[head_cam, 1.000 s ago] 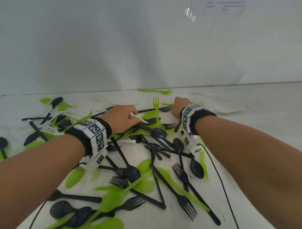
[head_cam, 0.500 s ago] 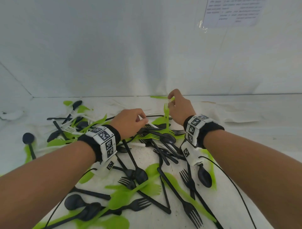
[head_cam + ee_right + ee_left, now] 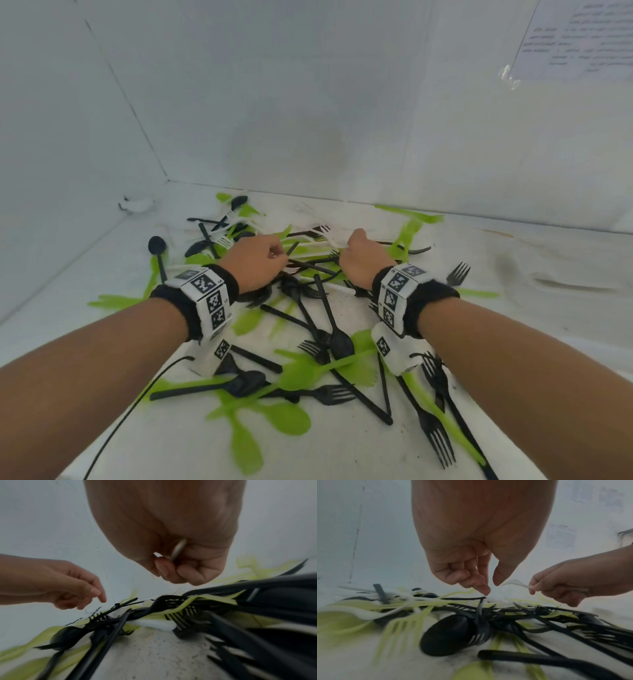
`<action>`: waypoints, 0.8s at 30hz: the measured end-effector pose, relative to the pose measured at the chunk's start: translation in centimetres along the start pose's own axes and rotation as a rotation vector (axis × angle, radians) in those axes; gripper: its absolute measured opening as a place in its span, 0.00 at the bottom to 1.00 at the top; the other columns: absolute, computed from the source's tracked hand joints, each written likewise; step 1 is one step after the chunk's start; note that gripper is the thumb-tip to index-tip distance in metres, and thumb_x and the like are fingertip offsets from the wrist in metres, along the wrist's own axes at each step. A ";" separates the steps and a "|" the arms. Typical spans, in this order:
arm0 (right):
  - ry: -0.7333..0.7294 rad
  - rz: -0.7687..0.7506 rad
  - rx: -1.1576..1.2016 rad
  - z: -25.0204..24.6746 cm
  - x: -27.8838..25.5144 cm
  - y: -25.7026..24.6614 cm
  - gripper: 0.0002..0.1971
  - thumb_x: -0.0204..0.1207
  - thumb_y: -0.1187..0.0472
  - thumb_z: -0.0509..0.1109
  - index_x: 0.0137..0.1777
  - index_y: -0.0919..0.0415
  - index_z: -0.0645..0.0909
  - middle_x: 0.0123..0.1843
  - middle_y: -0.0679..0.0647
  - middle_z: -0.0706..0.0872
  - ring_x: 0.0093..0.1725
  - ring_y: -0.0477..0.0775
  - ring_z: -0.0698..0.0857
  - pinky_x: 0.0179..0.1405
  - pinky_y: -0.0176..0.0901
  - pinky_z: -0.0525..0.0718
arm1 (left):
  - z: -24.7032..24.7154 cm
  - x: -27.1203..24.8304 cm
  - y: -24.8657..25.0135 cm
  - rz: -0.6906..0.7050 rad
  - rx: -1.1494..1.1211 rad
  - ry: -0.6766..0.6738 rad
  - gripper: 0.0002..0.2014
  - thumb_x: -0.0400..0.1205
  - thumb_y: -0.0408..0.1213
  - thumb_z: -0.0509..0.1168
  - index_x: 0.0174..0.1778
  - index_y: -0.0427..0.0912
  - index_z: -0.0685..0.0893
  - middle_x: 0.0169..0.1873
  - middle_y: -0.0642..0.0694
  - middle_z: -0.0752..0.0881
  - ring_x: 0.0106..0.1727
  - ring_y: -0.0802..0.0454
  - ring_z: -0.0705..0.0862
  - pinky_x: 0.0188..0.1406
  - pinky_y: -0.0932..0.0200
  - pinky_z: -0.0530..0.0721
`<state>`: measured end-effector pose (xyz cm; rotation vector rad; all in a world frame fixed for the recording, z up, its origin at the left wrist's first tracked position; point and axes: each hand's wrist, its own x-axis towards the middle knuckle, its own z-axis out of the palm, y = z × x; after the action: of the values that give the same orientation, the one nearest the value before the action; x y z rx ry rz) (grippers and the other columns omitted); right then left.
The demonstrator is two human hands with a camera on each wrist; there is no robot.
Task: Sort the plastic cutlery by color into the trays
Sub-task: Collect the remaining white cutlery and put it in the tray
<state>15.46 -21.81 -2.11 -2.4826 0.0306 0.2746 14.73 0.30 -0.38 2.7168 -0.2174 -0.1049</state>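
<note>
Your right hand (image 3: 570,582) gripped a white spoon (image 3: 515,583) by its handle above the pile of black, green and white cutlery (image 3: 308,342) scattered across the white worktop (image 3: 513,342), while your left hand (image 3: 255,262) hovered over it, fingers loosely curled and holding nothing.

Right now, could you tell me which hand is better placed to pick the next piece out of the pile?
Left. The left hand holds nothing, its fingertips poised just above a black handle in the pile. The right hand already grips a white piece, so it seems less free.
</note>
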 end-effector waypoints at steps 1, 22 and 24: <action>0.011 0.000 -0.033 -0.1 0.1 0.0 0.15 0.87 0.60 0.55 0.69 0.65 0.67 0.58 0.64 0.85 0.55 0.65 0.84 0.48 0.52 0.80 | -0.1 -0.4 -0.8 0.001 0.013 0.001 0.07 0.86 0.48 0.64 0.50 0.50 0.85 0.42 0.53 0.84 0.41 0.57 0.82 0.38 0.56 0.78; -0.015 0.030 -0.260 0.5 -0.7 3.4 0.22 0.82 0.51 0.71 0.71 0.57 0.71 0.57 0.55 0.84 0.59 0.63 0.84 0.53 0.49 0.80 | 4.3 1.4 3.0 0.661 0.246 -0.406 0.17 0.89 0.43 0.60 0.75 0.53 0.80 0.53 0.50 0.82 0.53 0.53 0.80 0.56 0.55 0.78; 0.041 0.069 -0.261 0.3 -0.6 3.6 0.21 0.82 0.56 0.70 0.72 0.58 0.70 0.61 0.60 0.85 0.59 0.65 0.85 0.56 0.52 0.84 | 4.2 0.7 2.1 0.645 0.172 -0.411 0.20 0.90 0.41 0.58 0.78 0.54 0.75 0.58 0.53 0.84 0.47 0.62 0.77 0.58 0.58 0.77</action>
<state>14.50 -24.57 -4.32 -2.7506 0.1039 0.2720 14.67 -3.36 -3.39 2.6125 -1.2464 -0.4678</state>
